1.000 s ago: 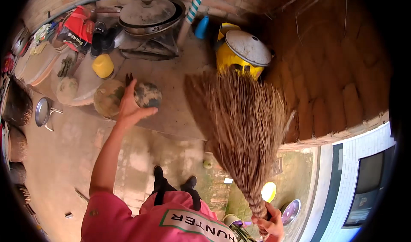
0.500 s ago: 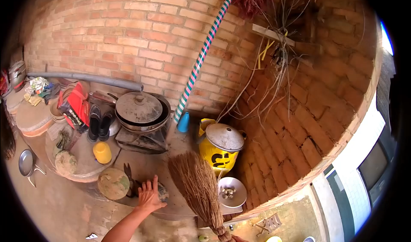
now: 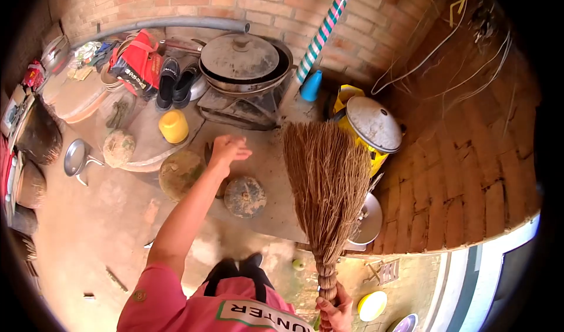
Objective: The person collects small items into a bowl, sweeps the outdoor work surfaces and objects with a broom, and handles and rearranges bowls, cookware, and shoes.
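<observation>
- The brick wall [image 3: 176, 0] is rough, in tan and reddish courses; darker brickwork [image 3: 464, 197] curves round the right side.
- The dusty ledge [image 3: 276, 214] has a smooth, dull top.
- The broom [image 3: 326, 179], of stiff brown twigs, fans wide at the head and narrows to a bound neck, head up; it hides part of the yellow bucket and of the bowl.
- The striped pole [image 3: 329, 29], green, pink and white, leans by the wall.
- The grey pipe [image 3: 176, 22] lies along the wall's foot.
- The yellow bucket [image 3: 378, 163] wears a domed, scuffed metal lid [image 3: 374, 123]; its contents are hidden.
- The wide pan [image 3: 284, 67] sits on a dark stand under a smaller grimy lid [image 3: 239, 57], its inside mostly covered.
- The red bag [image 3: 144, 59] slumps beside black shoes [image 3: 167, 82].
- Two round gourds, one greenish [image 3: 179, 175], one mottled grey [image 3: 245, 197], rest near the ledge's edge.
- The pale bowl [image 3: 371, 223] holds small lumps.
- The right hand [image 3: 335, 309] is closed round the broom's bound neck.
- The left hand [image 3: 228, 153] hovers above the gourds, fingers loosely bent, grasping nothing visible.
- The yellow cup [image 3: 173, 126] and blue cone [image 3: 312, 86] are smooth.
</observation>
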A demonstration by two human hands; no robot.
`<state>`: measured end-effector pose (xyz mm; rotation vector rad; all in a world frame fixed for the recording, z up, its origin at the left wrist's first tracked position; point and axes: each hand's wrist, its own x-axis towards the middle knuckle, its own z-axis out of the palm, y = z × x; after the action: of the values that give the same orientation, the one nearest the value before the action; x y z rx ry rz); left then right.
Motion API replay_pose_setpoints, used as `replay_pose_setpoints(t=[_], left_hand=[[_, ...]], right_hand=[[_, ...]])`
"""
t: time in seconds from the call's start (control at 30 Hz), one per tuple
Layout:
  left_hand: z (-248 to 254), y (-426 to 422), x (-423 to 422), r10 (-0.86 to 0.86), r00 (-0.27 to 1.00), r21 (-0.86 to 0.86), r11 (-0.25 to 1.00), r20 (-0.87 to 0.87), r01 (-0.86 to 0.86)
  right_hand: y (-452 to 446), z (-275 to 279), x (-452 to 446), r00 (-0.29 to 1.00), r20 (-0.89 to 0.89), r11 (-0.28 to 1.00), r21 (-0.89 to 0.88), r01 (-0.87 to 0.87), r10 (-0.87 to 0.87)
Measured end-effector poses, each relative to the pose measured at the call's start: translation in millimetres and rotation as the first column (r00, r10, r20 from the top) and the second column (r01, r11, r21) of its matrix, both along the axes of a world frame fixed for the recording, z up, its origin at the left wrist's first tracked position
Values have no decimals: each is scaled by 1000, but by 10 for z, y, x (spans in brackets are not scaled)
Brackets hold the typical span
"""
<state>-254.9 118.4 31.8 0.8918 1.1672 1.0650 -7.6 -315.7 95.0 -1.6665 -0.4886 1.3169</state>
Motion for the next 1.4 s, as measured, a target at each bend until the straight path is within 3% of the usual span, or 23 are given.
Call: replay_pose_setpoints(t=[0.13, 0.17, 0.3, 0.43, 0.63, 0.77, 0.97, 1.07, 1.1, 1.23, 1.33, 1.4], left_hand=[[-108, 390, 42, 156, 976, -157, 979, 153, -132], [-143, 458, 21, 191, 966, -191, 969, 174, -158], [-299, 786, 9, 250, 958, -259, 943, 140, -209], [-441, 1024, 21, 260, 956, -292, 932, 134, -213], [-634, 1339, -125, 335, 929, -324, 906, 156, -272], [-605, 1452, -189, 294, 942, -330, 916, 163, -229], [-635, 1600, -125, 331, 942, -318, 900, 55, -298], [-563, 1568, -53, 387, 922, -280, 884, -10, -374], [-534, 1563, -30, 415, 910, -271, 874, -15, -403], [-592, 1577, -25, 438, 899, -245, 871, -7, -426], [-507, 1507, -44, 376, 926, -221, 904, 7, -366], [-600, 1501, -92, 281, 960, -223, 936, 7, -273]], right_hand=[[70, -38, 148, 998, 40, 998, 33, -54, 53], [70, 30, 147, 998, 40, 998, -45, -49, 51], [192, -30, 85, 999, 48, 992, 126, -3, -3], [262, -32, -55, 996, 63, 993, 109, 51, -58], [468, 40, -369, 983, -100, 986, 38, 161, -156], [557, 16, -502, 975, -88, 978, 37, 207, -203], [623, 13, -537, 976, -82, 979, 4, 202, -201], [598, -183, -534, 979, -3, 974, 102, 202, -203], [662, -50, -546, 981, 13, 981, 8, 193, -193], [759, -213, -417, 984, 120, 987, 107, 117, -129], [1040, -135, -318, 897, 441, 998, 68, 5, -35], [1308, 27, -279, 806, 590, 999, -49, -19, 44]])
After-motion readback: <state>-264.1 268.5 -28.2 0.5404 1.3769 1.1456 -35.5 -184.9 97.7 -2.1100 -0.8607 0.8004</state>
